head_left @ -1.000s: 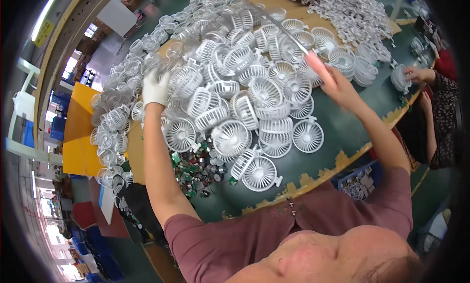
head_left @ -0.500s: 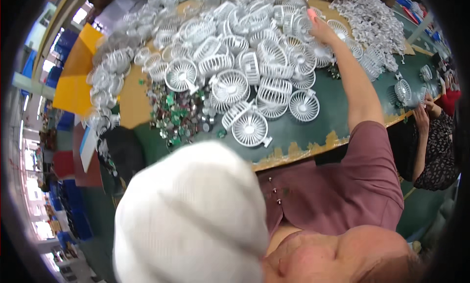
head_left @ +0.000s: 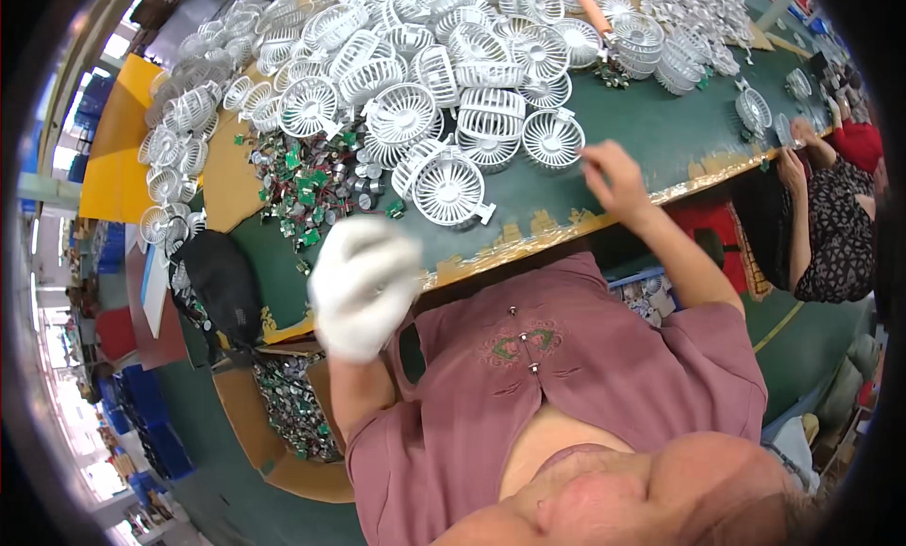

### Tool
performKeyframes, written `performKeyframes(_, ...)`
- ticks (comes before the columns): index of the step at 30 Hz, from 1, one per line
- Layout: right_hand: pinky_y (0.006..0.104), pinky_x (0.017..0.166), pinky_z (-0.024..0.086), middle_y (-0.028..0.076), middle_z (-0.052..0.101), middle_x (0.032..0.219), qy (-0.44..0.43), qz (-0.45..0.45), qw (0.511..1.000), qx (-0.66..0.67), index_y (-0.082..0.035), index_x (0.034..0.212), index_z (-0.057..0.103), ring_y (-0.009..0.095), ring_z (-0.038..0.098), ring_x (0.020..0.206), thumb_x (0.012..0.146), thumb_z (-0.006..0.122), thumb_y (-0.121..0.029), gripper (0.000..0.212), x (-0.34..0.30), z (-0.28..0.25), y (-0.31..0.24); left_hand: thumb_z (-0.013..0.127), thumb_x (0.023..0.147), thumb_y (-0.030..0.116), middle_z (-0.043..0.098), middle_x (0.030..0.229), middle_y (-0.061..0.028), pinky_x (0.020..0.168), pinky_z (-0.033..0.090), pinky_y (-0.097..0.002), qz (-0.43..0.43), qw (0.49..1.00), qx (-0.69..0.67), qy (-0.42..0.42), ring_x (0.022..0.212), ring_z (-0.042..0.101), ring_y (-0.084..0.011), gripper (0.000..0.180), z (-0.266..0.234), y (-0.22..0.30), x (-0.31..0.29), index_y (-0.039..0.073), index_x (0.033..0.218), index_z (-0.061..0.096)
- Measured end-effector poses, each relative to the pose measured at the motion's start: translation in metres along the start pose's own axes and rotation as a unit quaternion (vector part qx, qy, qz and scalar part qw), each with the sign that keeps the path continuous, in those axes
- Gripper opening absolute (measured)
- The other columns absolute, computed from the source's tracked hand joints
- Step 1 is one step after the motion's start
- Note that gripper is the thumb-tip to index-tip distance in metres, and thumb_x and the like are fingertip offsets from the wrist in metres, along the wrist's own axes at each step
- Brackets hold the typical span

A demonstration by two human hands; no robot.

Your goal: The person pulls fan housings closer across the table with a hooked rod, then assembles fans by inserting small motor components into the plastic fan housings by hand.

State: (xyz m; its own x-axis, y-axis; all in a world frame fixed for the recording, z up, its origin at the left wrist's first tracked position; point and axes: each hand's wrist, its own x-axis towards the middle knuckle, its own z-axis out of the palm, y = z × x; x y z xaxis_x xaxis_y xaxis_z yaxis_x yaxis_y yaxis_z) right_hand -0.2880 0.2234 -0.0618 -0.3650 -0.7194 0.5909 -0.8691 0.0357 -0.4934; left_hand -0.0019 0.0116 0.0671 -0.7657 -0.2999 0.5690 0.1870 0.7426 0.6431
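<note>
My left hand (head_left: 366, 286), in a white glove, is raised in front of the table's near edge; motion blurs its fingers, and whether it holds anything cannot be made out. My bare right hand (head_left: 618, 180) is above the near edge, farther right. Its fingers are bent but apart, with nothing visible between them. Just beyond its fingertips lies a round white fan grille (head_left: 554, 138). Another grille (head_left: 453, 189) with a small tab lies nearer the left hand. An orange rod-shaped handle (head_left: 589, 6) is by the heap of grilles at the back.
Small green and metal parts (head_left: 307, 192) are piled left of the grilles. A black bag (head_left: 219, 286) lies at the table's left corner, above an open carton (head_left: 283, 423) of similar parts. Small white pieces (head_left: 703, 17) fill the back right. Another person's hands (head_left: 797, 150) work at right.
My right hand has let go of the orange handle and come back to the near edge. The gloved left hand has dropped away from the camera toward the table edge.
</note>
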Motion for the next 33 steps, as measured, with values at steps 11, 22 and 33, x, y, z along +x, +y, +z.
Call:
performKeyframes(11,0.0347,0.058,0.047,0.006,0.062,0.080,0.038,0.088,0.995,-0.038,-0.010,0.107,0.061,0.023,0.059,0.067,0.078,0.069,-0.017,0.030,-0.026,0.037,-0.015,0.075,0.059,0.050,0.045,0.131,-0.0116,0.101,0.027,-0.0566,0.016,0.931,0.356,-0.073,0.126,0.033,-0.0388,0.061,0.111,-0.099,0.023,0.022,0.112,0.062)
performKeyframes(22,0.0312,0.052,0.043,0.009,0.057,0.067,0.052,0.174,0.983,0.037,-0.005,0.079,0.059,0.021,0.055,0.056,0.082,0.067,-0.019,0.017,-0.037,0.040,-0.005,0.075,0.061,0.050,0.053,0.123,-0.0070,0.106,0.020,-0.0559,0.023,0.940,0.339,0.023,0.127,0.033,-0.0408,0.052,0.148,-0.124,0.034,0.020,0.103,0.067)
performKeyframes(33,0.0341,0.053,0.043,0.010,0.058,0.069,0.076,0.126,0.989,0.009,-0.005,0.079,0.058,0.027,0.057,0.059,0.085,0.064,-0.021,0.018,-0.034,0.039,-0.008,0.076,0.059,0.051,0.058,0.115,-0.0048,0.107,0.020,-0.0548,0.033,0.946,0.320,0.034,0.127,0.035,-0.0393,0.047,0.148,-0.131,0.037,0.020,0.095,0.070)
